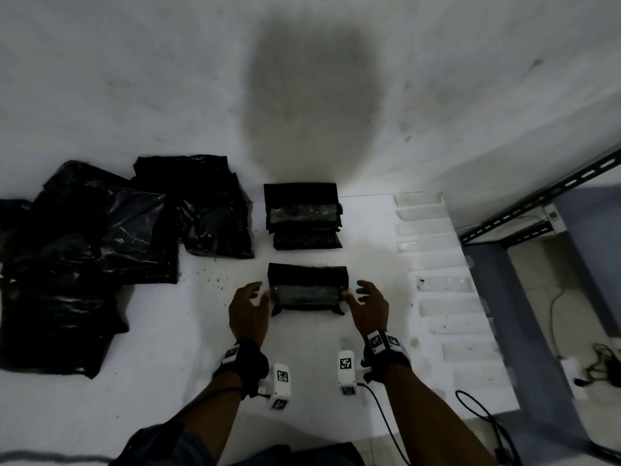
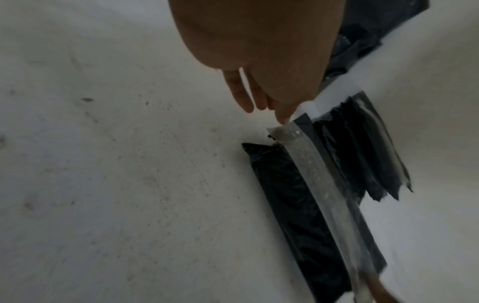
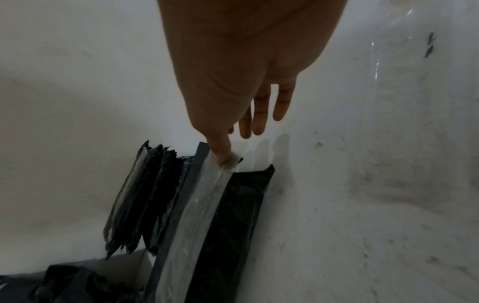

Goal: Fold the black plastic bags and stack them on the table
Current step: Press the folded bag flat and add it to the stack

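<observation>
Two hands [image 1: 248, 309] [image 1: 368, 306], several black bags [image 1: 307, 289]

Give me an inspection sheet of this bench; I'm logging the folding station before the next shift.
Surface: white table, scuffed, with dark specks.
Job's things: folded black plastic bag with a clear strip lies between the hands; stack of folded black bags behind it; pile of unfolded black plastic bags on the left.
Clutter: row of clear plastic strips along the right edge.
Grippers: left hand and right hand each touch one end of the clear strip with a fingertip, other fingers straight.
Cables: black cable from the right wrist; more on the floor.
Surroundings: grey slotted metal rack, white wall.
</observation>
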